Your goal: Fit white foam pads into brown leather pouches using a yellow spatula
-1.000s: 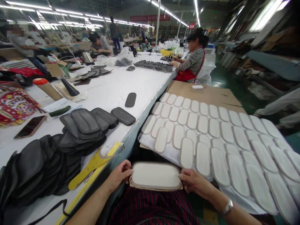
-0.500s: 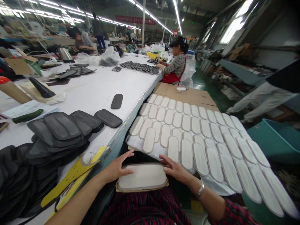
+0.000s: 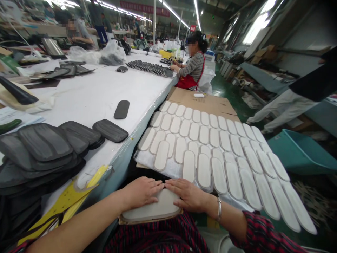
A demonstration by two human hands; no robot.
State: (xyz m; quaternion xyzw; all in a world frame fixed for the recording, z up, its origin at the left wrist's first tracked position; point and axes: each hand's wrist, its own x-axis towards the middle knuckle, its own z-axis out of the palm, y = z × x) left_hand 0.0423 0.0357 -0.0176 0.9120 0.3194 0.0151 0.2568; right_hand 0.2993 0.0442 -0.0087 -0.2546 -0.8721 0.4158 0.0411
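A pale, oblong rounded panel (image 3: 151, 212) with a brownish edge lies at my lap, on top of something with a thin tan rim. My left hand (image 3: 142, 191) rests flat across its far left part, fingers stretched toward the middle. From the other side my right hand (image 3: 185, 194) lies on its far right part, palm down. The fingertips of both hands nearly meet at the panel's far edge. Neither hand grips anything. Just beyond them, several rows of similar pale panels (image 3: 189, 165) overlap on a sheet-covered board.
On the white table (image 3: 86, 100) at left lie stacked dark oblong panels (image 3: 43, 140) and a single dark one (image 3: 121, 109). Yellow strips (image 3: 63, 200) hang near its edge. A teal bin (image 3: 302, 151) stands right. A co-worker (image 3: 193, 63) sits at the table's far side.
Both hands have come inward from the panel's two ends and now lie flat on its top, fingertips close together. The view has shifted to the right.
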